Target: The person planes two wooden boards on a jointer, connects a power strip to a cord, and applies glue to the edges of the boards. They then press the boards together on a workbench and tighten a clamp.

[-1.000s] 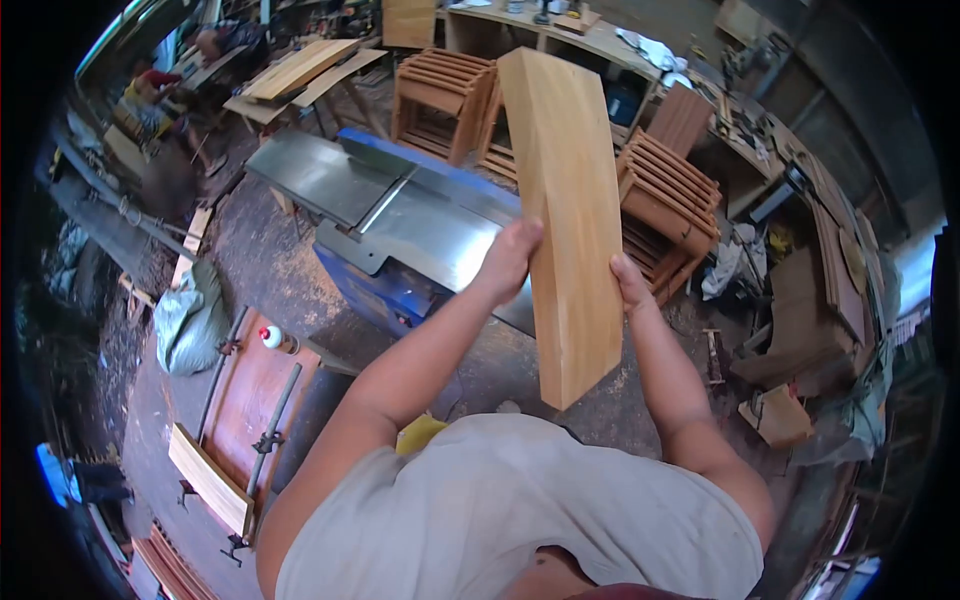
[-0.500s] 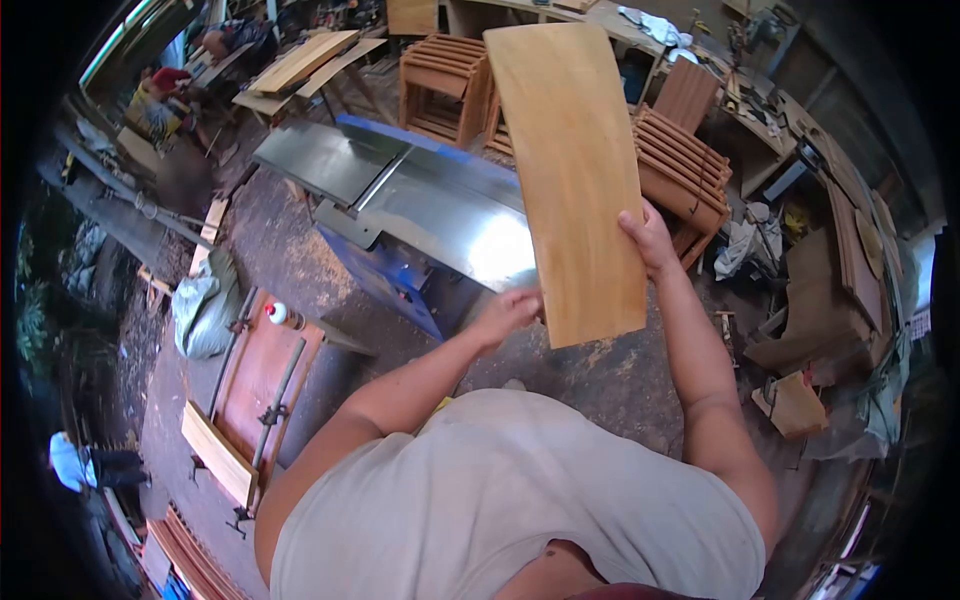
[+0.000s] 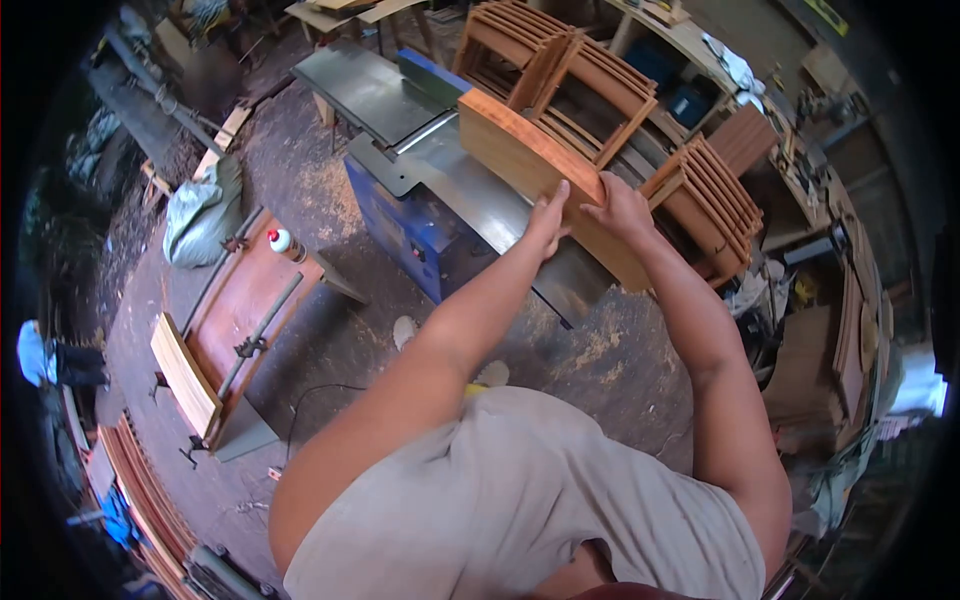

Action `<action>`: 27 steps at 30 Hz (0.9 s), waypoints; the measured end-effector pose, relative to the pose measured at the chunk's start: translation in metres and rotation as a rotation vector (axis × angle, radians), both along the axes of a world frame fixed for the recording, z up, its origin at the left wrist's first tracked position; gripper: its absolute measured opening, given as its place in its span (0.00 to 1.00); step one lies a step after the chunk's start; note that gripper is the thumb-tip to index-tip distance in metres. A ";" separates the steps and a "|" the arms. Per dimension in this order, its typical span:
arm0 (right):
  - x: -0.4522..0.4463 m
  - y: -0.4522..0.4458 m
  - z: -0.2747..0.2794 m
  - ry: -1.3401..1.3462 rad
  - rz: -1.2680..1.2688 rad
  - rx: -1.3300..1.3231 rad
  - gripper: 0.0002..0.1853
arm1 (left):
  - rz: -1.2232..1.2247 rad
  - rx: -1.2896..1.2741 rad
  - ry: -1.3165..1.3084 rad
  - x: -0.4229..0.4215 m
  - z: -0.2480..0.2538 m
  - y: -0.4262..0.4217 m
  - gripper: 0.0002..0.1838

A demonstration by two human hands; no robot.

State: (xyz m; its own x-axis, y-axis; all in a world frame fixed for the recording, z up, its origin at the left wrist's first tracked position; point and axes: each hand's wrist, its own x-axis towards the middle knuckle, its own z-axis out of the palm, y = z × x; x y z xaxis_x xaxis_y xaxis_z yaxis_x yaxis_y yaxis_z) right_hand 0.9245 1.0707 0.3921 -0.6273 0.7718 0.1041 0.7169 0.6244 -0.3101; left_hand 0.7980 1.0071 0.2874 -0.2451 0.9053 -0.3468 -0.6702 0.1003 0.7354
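Note:
A wide wooden board (image 3: 500,150) stands on its long edge over the metal bed of a jointer (image 3: 450,185). Its reddish top edge faces up. My right hand (image 3: 622,208) grips the board over that top edge, toward the near end. Against the near face presses my left hand (image 3: 546,224), holding the board with a finger reaching up near the top edge. The board's lower edge meets or hovers just above the bed; I cannot tell which. Part of the jointer behind the board is hidden.
A low bench (image 3: 235,310) with clamps and a white bottle (image 3: 285,245) stands at left. Wooden frames (image 3: 600,90) are stacked behind the jointer, with slatted pieces (image 3: 705,200) at right. Wood shavings litter the floor. A person in blue (image 3: 38,352) is at far left.
The board has come down from a raised, face-on position and turned onto its edge at the jointer. My left hand has moved up onto its face, my right hand over its top edge.

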 end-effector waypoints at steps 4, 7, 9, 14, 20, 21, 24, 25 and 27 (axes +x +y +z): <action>-0.003 0.010 -0.009 -0.113 -0.007 -0.017 0.33 | -0.078 0.001 -0.023 -0.007 -0.022 0.018 0.50; 0.011 0.005 -0.010 -0.082 -0.024 -0.025 0.34 | -0.094 0.004 -0.069 0.006 -0.018 0.017 0.54; 0.025 0.007 -0.018 -0.085 -0.083 -0.039 0.36 | -0.111 0.002 -0.100 0.016 -0.019 0.016 0.55; 0.044 0.014 -0.028 -0.063 -0.111 -0.069 0.36 | -0.191 -0.002 -0.114 0.030 -0.013 0.023 0.60; 0.044 0.027 -0.035 -0.050 -0.088 -0.051 0.36 | -0.168 -0.005 -0.085 0.032 -0.020 0.034 0.56; 0.040 0.032 -0.036 -0.063 -0.085 -0.055 0.36 | -0.138 -0.009 -0.049 0.031 -0.025 0.041 0.52; 0.025 0.038 -0.037 -0.064 -0.058 -0.027 0.36 | -0.022 -0.055 0.000 0.027 -0.028 0.058 0.47; 0.018 0.039 -0.036 -0.063 -0.058 -0.030 0.36 | -0.022 -0.058 0.001 0.022 -0.025 0.059 0.47; 0.001 0.043 -0.035 -0.090 -0.054 -0.041 0.36 | 0.039 -0.064 0.059 0.009 -0.016 0.061 0.46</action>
